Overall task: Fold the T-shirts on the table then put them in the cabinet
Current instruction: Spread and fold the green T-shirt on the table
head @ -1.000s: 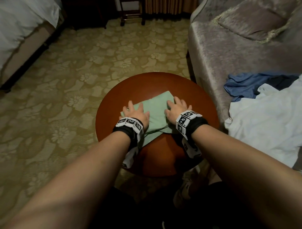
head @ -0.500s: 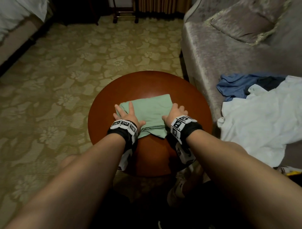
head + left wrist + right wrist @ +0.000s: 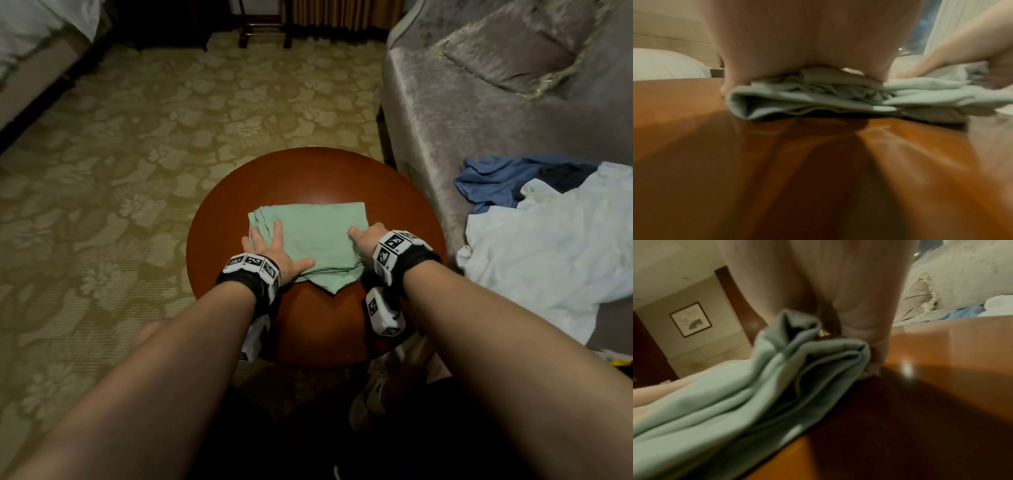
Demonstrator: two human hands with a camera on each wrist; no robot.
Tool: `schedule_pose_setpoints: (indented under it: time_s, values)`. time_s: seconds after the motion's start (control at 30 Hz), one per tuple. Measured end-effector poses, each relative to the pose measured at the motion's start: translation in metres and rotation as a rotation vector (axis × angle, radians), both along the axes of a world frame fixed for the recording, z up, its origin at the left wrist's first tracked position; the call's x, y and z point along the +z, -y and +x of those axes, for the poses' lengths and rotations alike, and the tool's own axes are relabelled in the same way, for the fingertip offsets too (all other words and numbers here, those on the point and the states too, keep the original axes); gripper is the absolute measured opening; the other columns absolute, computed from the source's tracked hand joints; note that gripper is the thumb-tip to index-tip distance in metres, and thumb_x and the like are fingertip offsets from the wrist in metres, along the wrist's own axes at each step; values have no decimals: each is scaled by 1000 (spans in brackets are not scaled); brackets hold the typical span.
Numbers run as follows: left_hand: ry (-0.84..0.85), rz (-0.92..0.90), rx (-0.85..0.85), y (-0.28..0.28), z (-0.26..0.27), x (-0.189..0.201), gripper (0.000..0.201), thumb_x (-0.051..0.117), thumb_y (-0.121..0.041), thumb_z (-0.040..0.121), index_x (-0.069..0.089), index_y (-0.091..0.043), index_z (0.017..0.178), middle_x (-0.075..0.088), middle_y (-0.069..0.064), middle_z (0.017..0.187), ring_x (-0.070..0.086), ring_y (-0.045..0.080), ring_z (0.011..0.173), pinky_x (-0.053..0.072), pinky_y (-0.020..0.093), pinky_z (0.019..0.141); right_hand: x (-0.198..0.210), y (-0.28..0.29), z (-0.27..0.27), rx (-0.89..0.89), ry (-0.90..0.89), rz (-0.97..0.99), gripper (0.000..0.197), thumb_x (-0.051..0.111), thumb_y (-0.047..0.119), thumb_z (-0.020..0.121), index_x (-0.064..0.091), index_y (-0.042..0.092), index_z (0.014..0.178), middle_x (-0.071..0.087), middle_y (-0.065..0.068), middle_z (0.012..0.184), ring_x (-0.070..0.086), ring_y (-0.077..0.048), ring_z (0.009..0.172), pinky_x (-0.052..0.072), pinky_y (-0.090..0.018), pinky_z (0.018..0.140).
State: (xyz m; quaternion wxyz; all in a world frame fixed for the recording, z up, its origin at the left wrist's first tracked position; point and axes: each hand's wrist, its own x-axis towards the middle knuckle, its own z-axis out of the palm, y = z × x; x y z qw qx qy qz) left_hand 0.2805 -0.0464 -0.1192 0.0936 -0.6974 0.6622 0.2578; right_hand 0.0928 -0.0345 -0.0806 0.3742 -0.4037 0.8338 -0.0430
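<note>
A folded pale green T-shirt (image 3: 318,233) lies in the middle of the round red-brown table (image 3: 308,329). My left hand (image 3: 270,246) lies flat on its left edge, fingers spread and thumb across the near fold. The left wrist view shows the palm (image 3: 807,40) pressing down on the stacked layers (image 3: 838,100). My right hand (image 3: 366,236) grips the right edge, thumb on top. In the right wrist view its fingers (image 3: 873,363) curl under the bunched, slightly lifted cloth (image 3: 735,394).
A grey sofa (image 3: 479,102) with a cushion (image 3: 507,51) stands right of the table. It carries a crumpled white garment (image 3: 548,246) and a blue one (image 3: 493,178). A bed (image 3: 34,34) sits far left on the patterned carpet (image 3: 137,154).
Both hands slid outward from flat on top of the shirt to its side edges. The right hand's fingers have curled under the right edge, lifting it slightly.
</note>
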Motion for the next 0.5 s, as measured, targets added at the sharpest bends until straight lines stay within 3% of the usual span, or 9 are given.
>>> schedule_pose_setpoints:
  time_s: [0.2,0.5]
  values:
    - [-6,35,-78,5,8,0,111,56,-74,74,-19,-37,148,-24,13,156,-15,39,144,4,55,117,7,1,-5,205,-59,85,61,32,46,101,41,-2,138,44,-19,142,48,-32,125,40,-38,102]
    - [-142,-57,-34,1,14,-7,114,65,-66,74,-17,-38,148,-18,8,159,-11,32,146,2,54,116,-4,-2,-1,179,15,18,50,37,39,101,50,0,129,56,-16,129,56,-32,113,44,-35,93]
